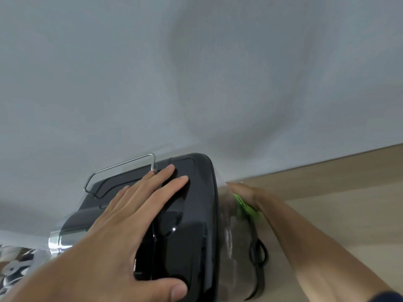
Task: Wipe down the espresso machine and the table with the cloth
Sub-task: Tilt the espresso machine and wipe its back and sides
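Observation:
The black espresso machine (196, 214) fills the lower middle of the view, seen from above, with a wire rail (122, 165) along its far top edge. My left hand (130, 227) lies flat on its glossy top, fingers spread. My right hand (242, 190) presses a green cloth (244, 207) against the machine's shiny right side panel; only a strip of cloth shows under the hand, which is blurred. The light wooden table (340, 203) runs along the right.
A pale grey wall (196, 73) stands close behind the machine. A black power cord (258, 258) loops on the table beside the machine's right side. Patterned fabric (15, 264) shows at the lower left.

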The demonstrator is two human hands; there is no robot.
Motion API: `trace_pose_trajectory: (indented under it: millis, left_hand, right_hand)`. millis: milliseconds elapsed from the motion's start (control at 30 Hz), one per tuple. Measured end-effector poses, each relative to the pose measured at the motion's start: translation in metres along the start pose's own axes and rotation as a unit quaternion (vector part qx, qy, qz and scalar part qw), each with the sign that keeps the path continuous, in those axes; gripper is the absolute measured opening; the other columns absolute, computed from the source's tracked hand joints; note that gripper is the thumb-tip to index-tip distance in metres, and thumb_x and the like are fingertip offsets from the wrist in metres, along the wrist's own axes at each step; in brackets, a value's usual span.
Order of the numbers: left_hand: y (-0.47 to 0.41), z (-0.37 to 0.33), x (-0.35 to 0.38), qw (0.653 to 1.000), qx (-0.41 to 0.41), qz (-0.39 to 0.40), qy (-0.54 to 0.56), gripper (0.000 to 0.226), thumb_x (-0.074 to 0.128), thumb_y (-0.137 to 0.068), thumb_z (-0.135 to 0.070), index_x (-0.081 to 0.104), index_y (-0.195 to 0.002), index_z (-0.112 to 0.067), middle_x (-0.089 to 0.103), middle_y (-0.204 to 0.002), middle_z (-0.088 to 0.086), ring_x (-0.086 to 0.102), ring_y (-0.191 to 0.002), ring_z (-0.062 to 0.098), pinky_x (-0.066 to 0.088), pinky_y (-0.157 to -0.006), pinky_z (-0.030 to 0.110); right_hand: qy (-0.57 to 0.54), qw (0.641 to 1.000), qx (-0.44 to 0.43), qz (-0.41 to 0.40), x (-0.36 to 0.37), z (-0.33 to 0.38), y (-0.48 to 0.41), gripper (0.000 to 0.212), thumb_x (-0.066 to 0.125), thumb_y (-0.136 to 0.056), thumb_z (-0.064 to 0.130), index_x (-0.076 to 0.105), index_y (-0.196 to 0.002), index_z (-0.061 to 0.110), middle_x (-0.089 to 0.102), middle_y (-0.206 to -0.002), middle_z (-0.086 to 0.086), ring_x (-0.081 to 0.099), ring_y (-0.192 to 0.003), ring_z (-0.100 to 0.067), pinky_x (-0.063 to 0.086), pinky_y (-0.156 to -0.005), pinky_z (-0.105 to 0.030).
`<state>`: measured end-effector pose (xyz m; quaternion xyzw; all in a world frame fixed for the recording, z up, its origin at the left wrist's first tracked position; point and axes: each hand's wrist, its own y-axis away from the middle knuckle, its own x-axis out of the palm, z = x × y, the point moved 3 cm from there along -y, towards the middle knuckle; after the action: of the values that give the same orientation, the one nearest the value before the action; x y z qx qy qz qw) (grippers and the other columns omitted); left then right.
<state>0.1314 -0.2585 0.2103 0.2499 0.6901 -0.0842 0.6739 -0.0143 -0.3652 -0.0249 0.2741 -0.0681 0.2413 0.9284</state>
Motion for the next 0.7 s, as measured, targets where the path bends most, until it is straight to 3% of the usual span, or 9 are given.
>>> trace_pose_trajectory:
  millis: [67,133,233,300,367,433,500,600,700]
  left_hand:
    - [0.001,-0.004,-0.002,1.0,0.009,0.001,0.006,0.097,0.042,-0.06,-0.091,0.006,-0.143,-0.057,0.004,-0.154,-0.034,0.001,-0.142,-0.009,0.028,-0.109,0.044]
    - [0.003,-0.01,-0.005,1.0,0.019,-0.001,0.022,0.109,0.059,-0.051,-0.082,0.001,-0.141,-0.06,0.002,-0.153,-0.035,0.002,-0.142,-0.008,0.027,-0.109,0.042]
    - [0.004,-0.013,-0.007,0.999,0.023,0.001,0.024,0.114,0.064,-0.048,-0.077,0.001,-0.142,-0.059,0.002,-0.154,-0.034,0.003,-0.144,-0.006,0.027,-0.11,0.046]
    - [0.005,-0.011,-0.005,0.999,0.024,-0.002,0.026,0.113,0.063,-0.049,-0.078,0.002,-0.142,-0.059,0.003,-0.154,-0.034,0.004,-0.144,-0.004,0.029,-0.11,0.05]
    - [0.005,-0.011,-0.005,0.999,0.029,-0.006,0.024,0.111,0.062,-0.051,-0.079,0.002,-0.142,-0.059,0.003,-0.154,-0.033,0.004,-0.144,-0.004,0.028,-0.111,0.05]
    - [0.005,-0.009,-0.003,0.999,0.033,-0.005,0.027,0.11,0.059,-0.052,-0.081,0.0,-0.142,-0.059,0.001,-0.154,-0.033,0.003,-0.144,-0.005,0.027,-0.112,0.048]
    - [0.005,-0.009,-0.003,0.999,0.036,-0.002,0.025,0.111,0.058,-0.052,-0.082,-0.004,-0.141,-0.06,-0.002,-0.154,-0.034,0.0,-0.143,-0.006,0.024,-0.113,0.043]
    - [0.004,-0.006,-0.002,0.999,0.03,0.006,0.027,0.113,0.059,-0.051,-0.082,-0.01,-0.138,-0.062,-0.007,-0.152,-0.037,-0.005,-0.142,-0.009,0.016,-0.115,0.038]
    - [0.004,-0.004,0.0,0.999,0.029,0.014,0.02,0.113,0.056,-0.051,-0.084,-0.014,-0.137,-0.062,-0.011,-0.151,-0.037,-0.009,-0.141,-0.01,0.013,-0.116,0.036]
  right_hand:
    - [-0.013,1.0,-0.014,-0.019,-0.002,-0.006,0.003,0.058,0.041,-0.096,0.041,0.072,-0.051,0.023,0.07,-0.063,0.006,0.067,-0.069,-0.014,0.05,-0.073,-0.029]
    - [-0.002,1.0,-0.011,0.003,0.002,0.001,0.006,0.062,0.04,-0.095,0.05,0.072,-0.047,0.028,0.07,-0.057,0.007,0.067,-0.059,-0.01,0.053,-0.064,-0.027]
    - [-0.03,0.999,-0.039,0.018,0.007,0.023,0.011,0.047,0.056,-0.075,0.067,0.079,-0.084,0.027,0.075,-0.096,-0.007,0.069,-0.096,-0.03,0.053,-0.09,-0.046]
    - [-0.039,0.998,-0.043,0.006,0.005,0.027,0.013,0.055,0.058,-0.07,0.07,0.077,-0.091,0.022,0.073,-0.102,-0.013,0.068,-0.095,-0.036,0.052,-0.087,-0.048]
    - [-0.031,0.998,-0.041,-0.023,0.002,0.021,0.014,0.049,0.051,-0.081,0.065,0.075,-0.084,0.022,0.075,-0.089,-0.011,0.069,-0.08,-0.03,0.055,-0.073,-0.038]
    - [-0.042,0.998,-0.044,-0.033,-0.001,0.003,0.012,0.038,0.043,-0.093,0.054,0.07,-0.089,0.028,0.073,-0.091,0.003,0.066,-0.075,-0.012,0.053,-0.068,-0.02]
    - [-0.044,0.996,-0.062,-0.048,0.001,-0.012,0.015,0.035,0.041,-0.094,0.051,0.061,-0.113,0.029,0.063,-0.111,0.015,0.058,-0.09,0.002,0.044,-0.082,-0.009]
    - [-0.072,0.989,-0.081,-0.102,0.003,-0.031,0.007,0.083,0.055,-0.066,0.077,0.06,-0.128,0.022,0.058,-0.133,0.006,0.054,-0.12,-0.01,0.035,-0.111,-0.033]
    - [-0.065,0.972,-0.085,-0.212,0.002,-0.043,0.011,0.064,0.05,-0.068,0.072,0.07,-0.108,0.026,0.064,-0.125,0.0,0.057,-0.115,-0.016,0.038,-0.108,-0.042]
